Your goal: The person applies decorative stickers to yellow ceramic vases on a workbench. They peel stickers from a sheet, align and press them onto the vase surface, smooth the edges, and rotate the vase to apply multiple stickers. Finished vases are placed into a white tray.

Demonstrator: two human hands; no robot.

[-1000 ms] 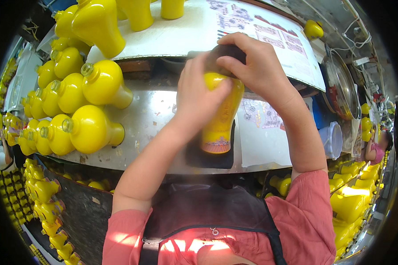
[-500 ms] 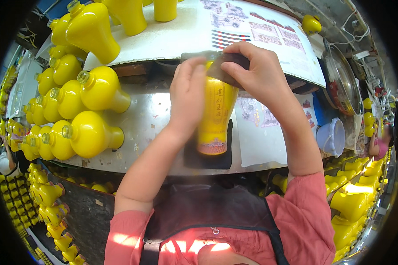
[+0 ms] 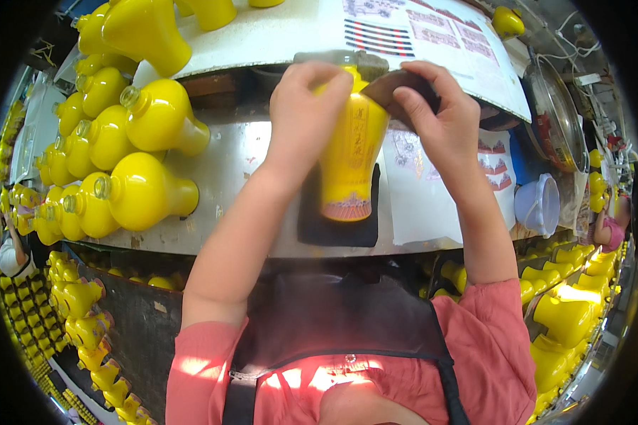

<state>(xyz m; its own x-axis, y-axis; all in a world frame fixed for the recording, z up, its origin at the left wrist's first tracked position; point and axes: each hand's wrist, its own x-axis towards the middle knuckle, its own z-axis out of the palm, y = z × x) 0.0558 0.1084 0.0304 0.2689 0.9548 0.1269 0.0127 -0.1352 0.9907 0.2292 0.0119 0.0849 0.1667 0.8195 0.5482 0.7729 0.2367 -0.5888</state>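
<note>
Worked part: one yellow bottle (image 3: 354, 159) on the bench (image 3: 244, 163), in front of the torso, its lower end over a black pad (image 3: 347, 234). Bottle's upper left is covered by the left hand (image 3: 305, 113); neck only partly visible, among dark material at that end. Whether the base actually touches the pad: can't tell.

Left fingers are bent in over the shoulder area, a bit blurred; can't tell if they grip or just rest. Right hand (image 3: 443, 117) pinches a dark brown flat piece (image 3: 404, 91) between thumb and fingers, its pointed corner at the bottle's right shoulder. Contact there unclear.

Bottle orientation: neck away from the person, base toward the person, long axis running near to far, top leaning slightly right. Printed column faces up, patterned band at the base end.

Counts: 1 worked bottle, 1 flat piece, 1 pad, 1 pale bucket (image 3: 537, 205) at right. 3 red printed pieces (image 3: 497, 182) visible just right of the right forearm. White sheet (image 3: 422, 205) right of the pad, partly under that forearm. Yellow bottles stacked at left (image 3: 149, 191): at least 8, far ones overlap, no exact count. Upper ones on the white board (image 3: 283, 46) cut off by the frame.
</note>
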